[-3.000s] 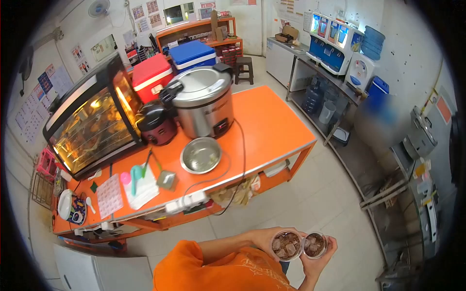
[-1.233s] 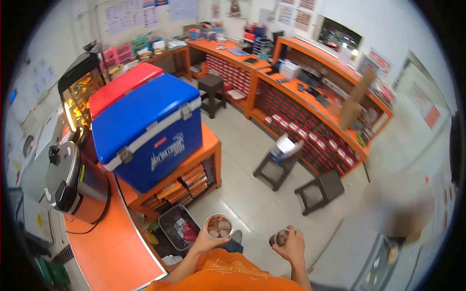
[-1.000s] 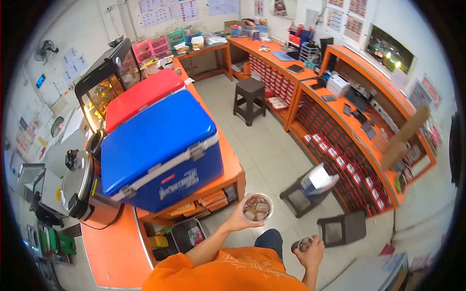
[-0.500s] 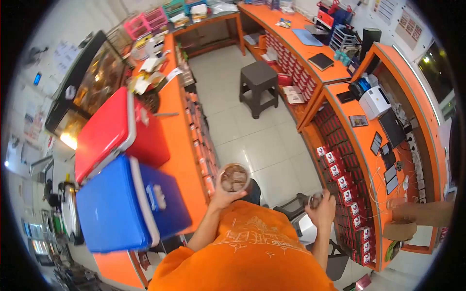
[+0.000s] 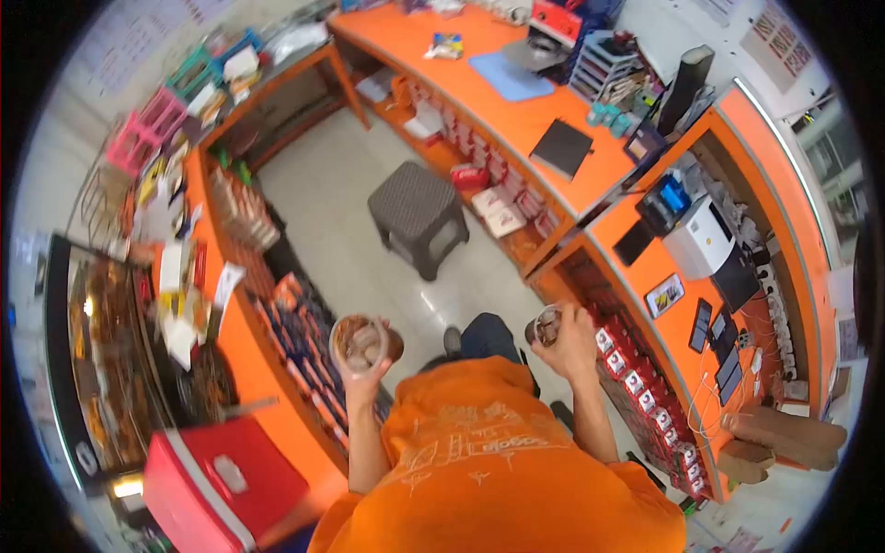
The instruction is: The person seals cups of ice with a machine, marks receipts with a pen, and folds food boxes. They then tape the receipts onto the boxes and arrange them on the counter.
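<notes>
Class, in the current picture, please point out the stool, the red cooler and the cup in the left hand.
Stool [image 5: 415,205]: head view, on its seat.
Red cooler [image 5: 256,493]: head view, on its side.
Cup [image 5: 359,341] in the left hand [image 5: 363,383]: head view, on the ice inside.

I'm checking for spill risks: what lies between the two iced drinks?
In the head view, a shoe, a dark trouser leg and tiled floor show between the left cup and the right cup.
</notes>
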Demonstrator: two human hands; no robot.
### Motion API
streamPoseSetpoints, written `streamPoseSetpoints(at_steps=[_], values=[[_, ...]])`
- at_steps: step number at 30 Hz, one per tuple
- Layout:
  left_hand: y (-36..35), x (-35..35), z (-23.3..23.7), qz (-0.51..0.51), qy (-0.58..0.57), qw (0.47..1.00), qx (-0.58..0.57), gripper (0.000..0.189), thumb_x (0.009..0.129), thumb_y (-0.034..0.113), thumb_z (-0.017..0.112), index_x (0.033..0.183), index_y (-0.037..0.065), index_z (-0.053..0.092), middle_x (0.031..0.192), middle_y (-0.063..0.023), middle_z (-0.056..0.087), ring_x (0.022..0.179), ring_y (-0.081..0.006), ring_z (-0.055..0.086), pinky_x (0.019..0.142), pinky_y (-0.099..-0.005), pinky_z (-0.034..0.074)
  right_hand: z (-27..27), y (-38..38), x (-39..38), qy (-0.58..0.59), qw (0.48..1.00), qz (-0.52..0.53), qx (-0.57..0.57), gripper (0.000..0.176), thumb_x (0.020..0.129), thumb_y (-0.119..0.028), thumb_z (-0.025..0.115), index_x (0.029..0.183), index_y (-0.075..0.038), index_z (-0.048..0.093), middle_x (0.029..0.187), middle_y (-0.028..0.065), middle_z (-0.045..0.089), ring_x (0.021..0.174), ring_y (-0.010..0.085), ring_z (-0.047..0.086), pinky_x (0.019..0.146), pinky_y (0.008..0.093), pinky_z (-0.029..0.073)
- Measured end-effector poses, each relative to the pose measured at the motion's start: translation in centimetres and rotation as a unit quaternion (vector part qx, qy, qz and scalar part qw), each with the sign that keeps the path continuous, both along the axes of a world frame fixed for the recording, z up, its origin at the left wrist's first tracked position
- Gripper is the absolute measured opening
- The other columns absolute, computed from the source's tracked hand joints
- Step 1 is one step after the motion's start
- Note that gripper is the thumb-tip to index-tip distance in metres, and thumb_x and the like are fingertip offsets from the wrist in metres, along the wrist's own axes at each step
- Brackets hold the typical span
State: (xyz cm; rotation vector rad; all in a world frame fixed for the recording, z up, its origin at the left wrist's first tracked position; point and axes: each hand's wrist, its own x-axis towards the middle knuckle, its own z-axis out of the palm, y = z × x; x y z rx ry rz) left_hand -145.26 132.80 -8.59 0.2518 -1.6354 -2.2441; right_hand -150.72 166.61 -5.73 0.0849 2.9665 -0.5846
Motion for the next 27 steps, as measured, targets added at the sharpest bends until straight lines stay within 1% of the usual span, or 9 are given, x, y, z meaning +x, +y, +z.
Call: streamPoseSetpoints(at_steps=[1,3,5,13,18,20,23,25,27], values=[[-0.3,-2.5,0.8,-0.003,0.023,1.000,-0.007,0.089,0.061,0.035,0.091,0.131,0.003,0.046,0.120,-0.0137,0.061,0.113,-0.0299,0.059,0.100,-0.0453,0.045,0.6,-0.7,-2.8,0.011,1.000,-0.017,0.000,0.080,0.058,-0.029,0.083,0.125,-0.005,0.046,0.107,0.0203,0.053,0.105,0.0386,0.053,0.086,0.0483,0.046],[-1.4,-6.7,0.7,-0.007,0.023,0.999,-0.034,0.090,0.060,0.036,0.092,0.130,0.002,0.046,0.123,-0.0136,0.059,0.115,-0.0314,0.058,0.103,-0.0466,0.043,1.5,-2.0,-7.6,-0.021,1.000,-0.004,0.009,0.080,0.058,-0.030,0.084,0.125,-0.005,0.046,0.107,0.0193,0.052,0.105,0.0372,0.053,0.086,0.0467,0.046],[-2.4,-9.5,-0.2,0.002,-0.011,1.000,-0.015,0.084,0.063,0.021,0.090,0.131,0.003,0.045,0.122,-0.0145,0.059,0.116,-0.0298,0.057,0.102,-0.0439,0.044,1.2,-2.4,-12.0,-0.027,0.999,0.003,0.020,0.080,0.059,-0.030,0.084,0.125,-0.005,0.046,0.108,0.0190,0.052,0.106,0.0363,0.052,0.087,0.0457,0.046],[-2.6,-26.1,-0.9,-0.034,-0.035,0.999,0.020,0.087,0.063,0.024,0.091,0.133,0.004,0.043,0.122,-0.0112,0.059,0.115,-0.0277,0.058,0.102,-0.0426,0.044,4.2,-4.6,-28.4,0.062,0.998,-0.012,0.001,0.078,0.060,-0.026,0.079,0.127,-0.004,0.045,0.111,0.0208,0.052,0.106,0.0388,0.052,0.092,0.0457,0.045],[-2.6,-39.6,-3.9,0.007,-0.067,0.993,-0.097,0.086,0.064,0.015,0.088,0.135,0.003,0.041,0.120,-0.0088,0.059,0.110,-0.0251,0.058,0.099,-0.0382,0.045,4.2,-4.1,-42.9,0.070,0.997,-0.025,-0.032,0.072,0.062,-0.029,0.079,0.123,-0.005,0.049,0.108,0.0205,0.055,0.105,0.0383,0.054,0.086,0.0470,0.047],[-2.1,-46.2,-4.1,-0.056,-0.121,0.987,-0.094,0.089,0.063,0.011,0.087,0.136,0.002,0.038,0.121,-0.0098,0.057,0.112,-0.0243,0.056,0.099,-0.0382,0.045,4.6,-4.0,-49.3,0.083,0.996,-0.037,-0.016,0.072,0.062,-0.029,0.078,0.123,-0.005,0.050,0.108,0.0206,0.055,0.103,0.0382,0.054,0.086,0.0471,0.047],[-1.0,-56.4,-5.1,-0.102,-0.073,0.990,-0.069,0.091,0.063,0.010,0.087,0.137,0.000,0.036,0.123,-0.0120,0.055,0.115,-0.0238,0.054,0.101,-0.0388,0.044,6.4,-2.7,-61.1,0.122,0.988,-0.096,-0.003,0.074,0.062,-0.030,0.079,0.124,-0.003,0.049,0.106,0.0211,0.057,0.102,0.0382,0.055,0.085,0.0465,0.048],[-0.4,-61.3,-7.0,-0.086,-0.069,0.993,-0.043,0.092,0.062,0.010,0.088,0.136,-0.001,0.035,0.124,-0.0135,0.055,0.116,-0.0237,0.053,0.101,-0.0381,0.042,6.4,-1.7,-67.1,0.253,0.962,-0.098,0.019,0.073,0.062,-0.031,0.078,0.121,0.001,0.049,0.105,0.0215,0.059,0.101,0.0383,0.056,0.085,0.0461,0.048],[0.2,-66.7,-7.8,-0.087,-0.101,0.976,-0.170,0.093,0.061,0.009,0.089,0.136,-0.001,0.035,0.124,-0.0135,0.054,0.115,-0.0227,0.053,0.102,-0.0371,0.042,7.1,-1.0,-72.6,0.242,0.961,-0.122,0.051,0.070,0.063,-0.031,0.077,0.116,0.004,0.050,0.105,0.0217,0.059,0.102,0.0388,0.056,0.085,0.0458,0.049]])
